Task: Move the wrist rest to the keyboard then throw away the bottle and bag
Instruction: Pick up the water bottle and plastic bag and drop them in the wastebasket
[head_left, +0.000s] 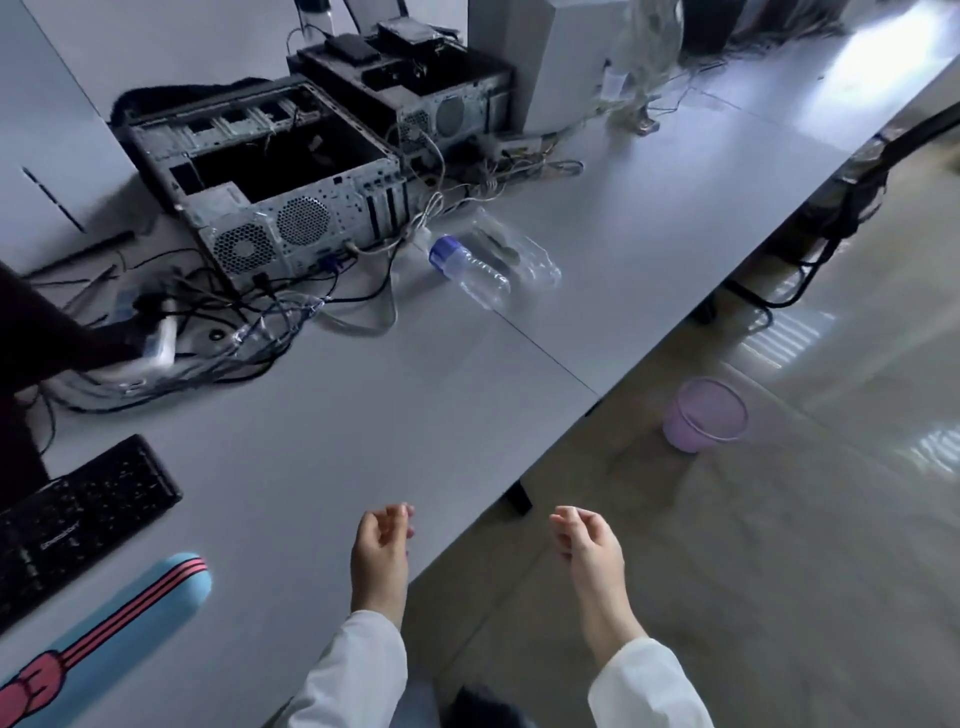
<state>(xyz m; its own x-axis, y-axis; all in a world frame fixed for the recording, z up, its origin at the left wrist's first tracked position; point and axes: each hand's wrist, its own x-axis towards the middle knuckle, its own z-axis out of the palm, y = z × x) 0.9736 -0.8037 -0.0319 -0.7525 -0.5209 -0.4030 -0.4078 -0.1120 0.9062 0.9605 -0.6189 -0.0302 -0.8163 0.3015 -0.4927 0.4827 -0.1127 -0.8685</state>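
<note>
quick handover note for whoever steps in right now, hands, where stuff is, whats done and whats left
Left hand: empty, fingers loosely curled, over the desk edge.
Right hand: empty, curled, over the floor just off the desk.
Wrist rest: lying in front of the keyboard; that step looks done.
Bottle: on its side on the desk, beside the clear bag near the computer cases.
Bin: on the floor, to the right of the desk.
Left: bin the bottle and bag.

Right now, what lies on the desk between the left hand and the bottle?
Nothing: in the head view only bare desk, crossed by a seam, separates the left hand from the bottle.
</note>
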